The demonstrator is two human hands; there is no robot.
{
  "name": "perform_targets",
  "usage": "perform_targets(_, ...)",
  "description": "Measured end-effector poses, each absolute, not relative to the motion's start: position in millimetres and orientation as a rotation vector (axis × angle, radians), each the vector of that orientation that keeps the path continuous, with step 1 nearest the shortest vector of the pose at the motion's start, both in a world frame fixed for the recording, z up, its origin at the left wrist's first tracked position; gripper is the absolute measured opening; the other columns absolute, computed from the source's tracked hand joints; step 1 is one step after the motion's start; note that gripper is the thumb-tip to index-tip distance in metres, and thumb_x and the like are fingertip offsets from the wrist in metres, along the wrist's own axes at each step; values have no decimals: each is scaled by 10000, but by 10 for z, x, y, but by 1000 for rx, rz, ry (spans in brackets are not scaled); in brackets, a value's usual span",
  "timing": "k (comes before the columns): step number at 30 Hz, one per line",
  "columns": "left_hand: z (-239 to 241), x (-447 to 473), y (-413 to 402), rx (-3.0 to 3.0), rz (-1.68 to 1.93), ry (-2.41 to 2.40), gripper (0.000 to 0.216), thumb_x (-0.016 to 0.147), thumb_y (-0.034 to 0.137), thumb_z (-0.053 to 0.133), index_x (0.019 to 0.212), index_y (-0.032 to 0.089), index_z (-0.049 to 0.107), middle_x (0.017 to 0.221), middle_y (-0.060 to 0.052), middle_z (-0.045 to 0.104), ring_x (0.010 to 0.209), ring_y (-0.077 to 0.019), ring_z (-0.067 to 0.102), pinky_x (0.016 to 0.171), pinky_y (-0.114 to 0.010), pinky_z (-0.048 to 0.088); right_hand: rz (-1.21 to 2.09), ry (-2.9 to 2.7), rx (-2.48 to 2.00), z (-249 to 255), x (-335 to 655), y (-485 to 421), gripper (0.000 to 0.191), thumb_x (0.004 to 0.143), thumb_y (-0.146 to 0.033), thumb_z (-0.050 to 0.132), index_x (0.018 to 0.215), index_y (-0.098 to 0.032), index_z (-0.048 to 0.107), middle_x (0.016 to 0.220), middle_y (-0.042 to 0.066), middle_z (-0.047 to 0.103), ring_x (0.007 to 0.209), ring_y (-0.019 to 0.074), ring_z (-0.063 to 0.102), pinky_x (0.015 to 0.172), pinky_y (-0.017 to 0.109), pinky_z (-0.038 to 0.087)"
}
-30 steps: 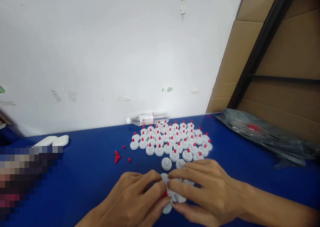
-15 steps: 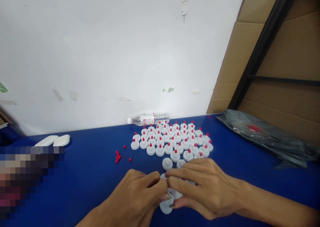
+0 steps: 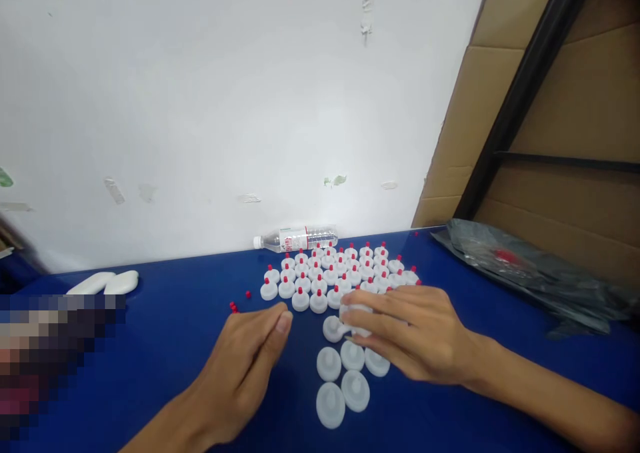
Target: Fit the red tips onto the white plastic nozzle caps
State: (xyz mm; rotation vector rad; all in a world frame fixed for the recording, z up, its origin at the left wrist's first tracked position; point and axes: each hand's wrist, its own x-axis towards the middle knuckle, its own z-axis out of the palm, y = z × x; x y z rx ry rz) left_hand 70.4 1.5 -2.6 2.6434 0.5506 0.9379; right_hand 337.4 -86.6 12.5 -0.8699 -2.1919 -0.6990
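Note:
My right hand [image 3: 415, 333] has its fingers around a white nozzle cap [image 3: 356, 313], tilted with its spout toward the lower left. My left hand [image 3: 250, 360] is closed, thumb pressed against the index finger; whatever it may hold is hidden. Several white caps without red tips, such as one white cap [image 3: 331, 405], lie on the blue table [image 3: 165, 360] below and left of my right hand. Behind them stand rows of white caps with red tips [image 3: 319, 301]. A few loose red tips [image 3: 233, 306] lie just beyond my left hand, partly covered by it.
A clear plastic bottle [image 3: 300, 238] lies on its side along the white wall. Two white rounded objects [image 3: 121, 282] sit at the left. A grey plastic bag [image 3: 530, 280] with something red in it lies at the right, near cardboard [image 3: 450, 133] and a black frame.
My hands have moved apart from their meeting point over the front caps. The left went left and slightly up; the right moved up and right, now with a cap in its fingers.

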Motion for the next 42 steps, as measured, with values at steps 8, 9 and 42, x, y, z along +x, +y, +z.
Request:
perform_targets(8,-157,663,295,2932,676,685,258,1084,253,423,864,216,554,792,-6,606,702,-182,552,571,-307,298,-571,-2213,-985,21,3349,-845,163,1056,-188,588,1194,-197,674,1307,85,740,970,158,768,830,286,603)
perform_targets(9,-171,674,290,2949,652,692,246,1079,255,430,874,217,561,816,-19,614,758,-202,565,582,-306,316,-561,-2217,-985,16,3344,-848,167,1054,-180,588,1201,-197,665,1320,87,733,974,161,764,821,289,601)
perform_targets(42,-109,624,429,3052,838,1028,273,1086,234,388,980,175,632,956,-90,656,998,-289,551,635,-349,517,-282,-2332,-1141,-38,3386,-751,169,1077,-226,560,1100,-194,725,941,34,644,898,199,564,935,399,422)
